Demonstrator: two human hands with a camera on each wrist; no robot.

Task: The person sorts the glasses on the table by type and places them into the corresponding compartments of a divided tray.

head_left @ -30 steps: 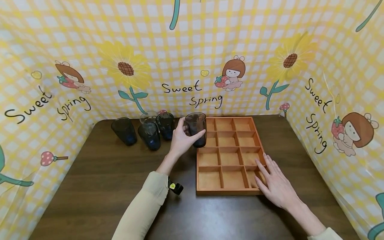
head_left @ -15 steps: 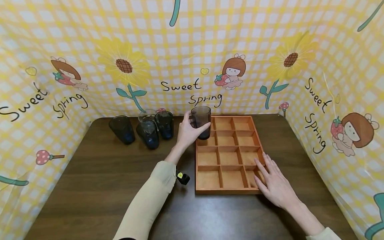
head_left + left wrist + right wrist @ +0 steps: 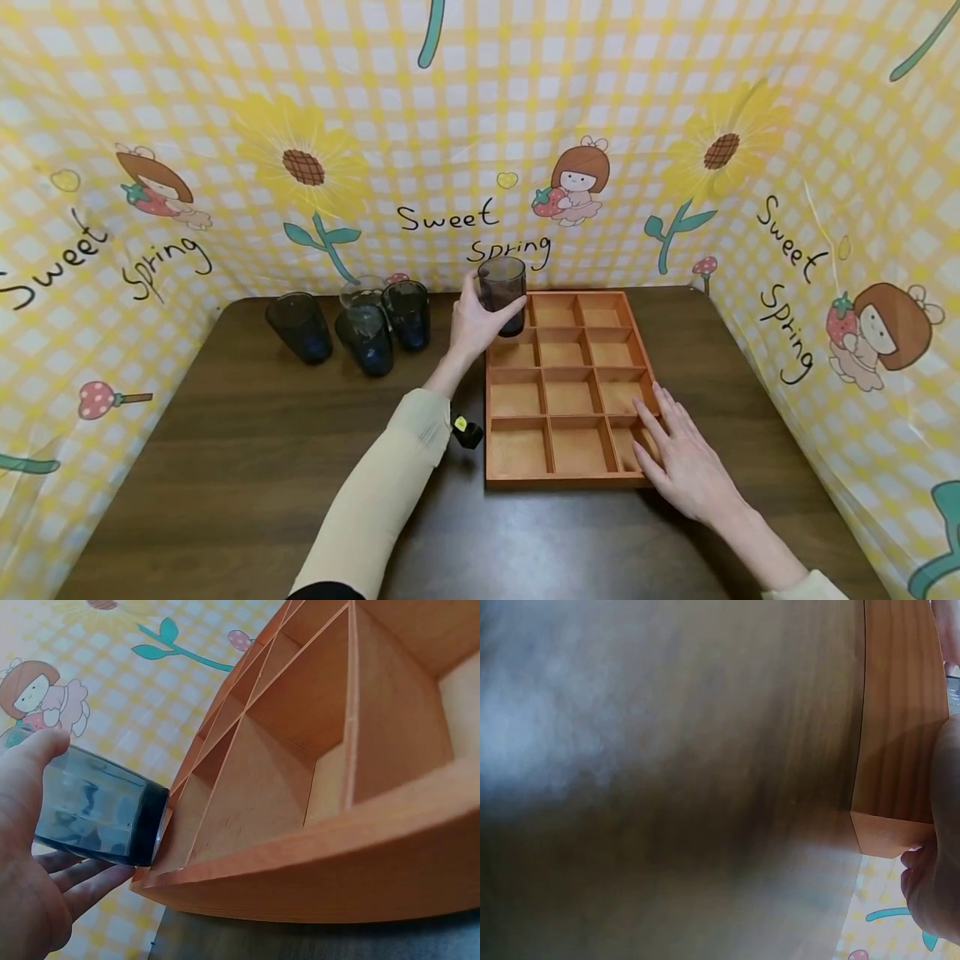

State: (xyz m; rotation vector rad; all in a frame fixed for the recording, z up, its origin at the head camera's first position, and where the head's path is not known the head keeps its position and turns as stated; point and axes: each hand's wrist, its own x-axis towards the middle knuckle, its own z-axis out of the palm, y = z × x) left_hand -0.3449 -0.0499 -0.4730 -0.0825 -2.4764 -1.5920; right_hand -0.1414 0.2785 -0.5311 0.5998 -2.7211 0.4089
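Note:
My left hand [image 3: 474, 323] grips a dark tinted drinking glass [image 3: 504, 292] by its side, thumb and fingers around it. The glass is upright over the far left compartments of a wooden divided tray [image 3: 570, 482]. In the left wrist view the base of the glass [image 3: 97, 806] is right at the tray's far left corner compartment. My right hand [image 3: 690, 462] rests on the tray's near right edge with its fingers spread and fairly straight. The right wrist view catches this hand [image 3: 937, 889] at the tray's corner [image 3: 900, 780].
Left of the tray several more glasses stand at the back of the dark wood table [image 3: 247, 467]: one apart [image 3: 302, 329], a dark one [image 3: 366, 340] and another [image 3: 408, 317] close together, and a clearer rim behind them. A yellow checked cloth [image 3: 420, 125] walls the table.
My left hand has carried the glass right and farther back, from the tray's left edge to over its far left compartments. My right hand has kept its place on the tray.

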